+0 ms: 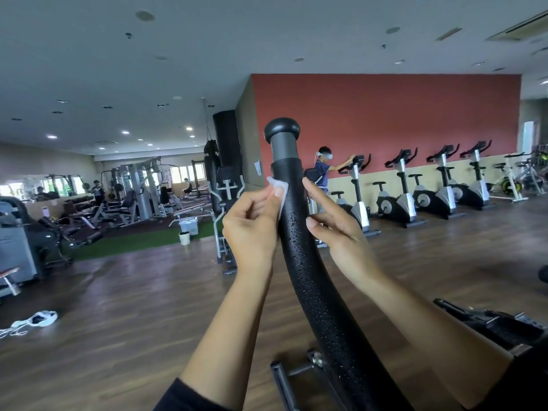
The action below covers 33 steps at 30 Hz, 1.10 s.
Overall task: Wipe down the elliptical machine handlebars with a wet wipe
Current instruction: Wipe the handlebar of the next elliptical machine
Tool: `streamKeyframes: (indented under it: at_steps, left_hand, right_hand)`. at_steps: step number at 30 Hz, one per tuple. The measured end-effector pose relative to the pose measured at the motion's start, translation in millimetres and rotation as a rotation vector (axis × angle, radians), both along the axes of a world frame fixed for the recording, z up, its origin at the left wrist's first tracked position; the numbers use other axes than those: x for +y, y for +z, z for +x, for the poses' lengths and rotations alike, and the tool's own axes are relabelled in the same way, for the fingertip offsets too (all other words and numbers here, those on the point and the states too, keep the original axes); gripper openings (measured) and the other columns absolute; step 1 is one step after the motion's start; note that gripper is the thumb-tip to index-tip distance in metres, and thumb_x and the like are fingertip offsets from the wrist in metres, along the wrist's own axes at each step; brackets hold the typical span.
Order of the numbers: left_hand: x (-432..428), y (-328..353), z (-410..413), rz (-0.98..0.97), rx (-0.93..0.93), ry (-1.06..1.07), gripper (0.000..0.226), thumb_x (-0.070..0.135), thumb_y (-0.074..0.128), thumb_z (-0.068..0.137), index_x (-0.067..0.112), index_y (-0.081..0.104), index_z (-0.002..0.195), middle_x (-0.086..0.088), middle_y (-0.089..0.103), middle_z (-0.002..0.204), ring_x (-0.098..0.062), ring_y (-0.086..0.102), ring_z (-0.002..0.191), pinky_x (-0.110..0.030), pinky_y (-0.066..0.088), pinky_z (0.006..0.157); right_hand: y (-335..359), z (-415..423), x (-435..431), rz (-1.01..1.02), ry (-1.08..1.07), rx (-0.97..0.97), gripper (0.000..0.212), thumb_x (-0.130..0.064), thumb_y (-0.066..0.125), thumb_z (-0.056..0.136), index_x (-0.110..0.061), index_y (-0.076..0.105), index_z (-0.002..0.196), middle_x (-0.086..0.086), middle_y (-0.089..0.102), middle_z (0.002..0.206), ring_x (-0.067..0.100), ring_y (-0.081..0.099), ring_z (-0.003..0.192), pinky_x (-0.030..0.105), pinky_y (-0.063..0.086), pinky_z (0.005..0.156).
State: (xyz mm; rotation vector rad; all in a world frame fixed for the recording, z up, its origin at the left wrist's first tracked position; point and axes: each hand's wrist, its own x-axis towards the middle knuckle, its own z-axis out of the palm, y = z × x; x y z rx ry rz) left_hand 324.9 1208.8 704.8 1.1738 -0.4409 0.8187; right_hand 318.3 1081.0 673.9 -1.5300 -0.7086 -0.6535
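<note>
Fingers (255, 203) of the left hand (252, 229) pinch a small, crumpled white wet wipe (280, 184) against the left side of the handlebar (299, 250); the right hand (338, 232) holds nothing, fingers loosely extended just beside the bar's right side; the bar rises near, centre: black foam beaded with droplets, grey collar, round black cap.
</note>
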Motion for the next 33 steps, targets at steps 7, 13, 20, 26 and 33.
streamKeyframes:
  at_steps: [7, 13, 20, 26, 33]
  left_hand:
    - [-4.5, 21.4, 2.9, 0.030, 0.056, 0.105, 0.011, 0.022, 0.076, 0.081, 0.016, 0.068, 0.079, -0.002, 0.069, 0.074, -0.012, 0.063, 0.067, -0.033, 0.056, 0.074]
    - [-6.7, -6.2, -28.6, 0.219, 0.071, 0.309, 0.016, 0.015, 0.079, 0.077, 0.021, 0.065, 0.074, 0.011, 0.069, 0.075, 0.004, 0.062, 0.064, -0.009, 0.047, 0.065]
    - [-14.9, 7.5, -29.9, 0.276, 0.049, 0.454, 0.015, 0.016, 0.079, 0.077, 0.016, 0.064, 0.076, 0.003, 0.068, 0.082, -0.010, 0.064, 0.074, -0.013, 0.049, 0.070]
    - [-7.4, -9.8, -43.0, 0.324, 0.131, 0.422, 0.018, 0.015, 0.082, 0.074, 0.018, 0.064, 0.071, 0.014, 0.065, 0.068, 0.007, 0.059, 0.060, -0.007, 0.046, 0.064]
    - [-7.7, -17.1, -47.7, 0.359, 0.117, 0.460, 0.018, 0.019, 0.083, 0.074, 0.013, 0.066, 0.076, 0.011, 0.067, 0.073, 0.001, 0.062, 0.066, -0.006, 0.045, 0.065]
  right_hand:
    - [-6.3, -2.2, -1.8, -0.012, 0.053, 0.027, 0.059, -0.019, 0.054, 0.084, -0.036, 0.043, 0.140, -0.010, 0.054, 0.137, 0.013, 0.056, 0.097, 0.025, 0.042, 0.099]
    - [-13.4, -6.0, -2.3, 0.044, 0.125, 0.059, 0.058, 0.000, 0.053, 0.092, -0.036, 0.044, 0.136, -0.010, 0.062, 0.096, 0.007, 0.054, 0.086, 0.013, 0.044, 0.084]
    - [-14.9, -13.5, -5.0, 0.058, 0.193, 0.104, 0.063, 0.002, 0.053, 0.086, -0.033, 0.040, 0.138, 0.017, 0.054, 0.093, 0.017, 0.048, 0.084, 0.009, 0.043, 0.082]
    - [-18.8, -11.9, -3.5, 0.081, 0.194, 0.095, 0.062, -0.013, 0.053, 0.077, -0.040, 0.043, 0.132, 0.022, 0.049, 0.138, 0.021, 0.051, 0.091, 0.018, 0.045, 0.088]
    - [-21.6, -10.0, -2.8, 0.069, 0.217, 0.090, 0.061, -0.014, 0.053, 0.078, -0.041, 0.044, 0.133, 0.006, 0.046, 0.146, 0.014, 0.055, 0.101, 0.027, 0.043, 0.099]
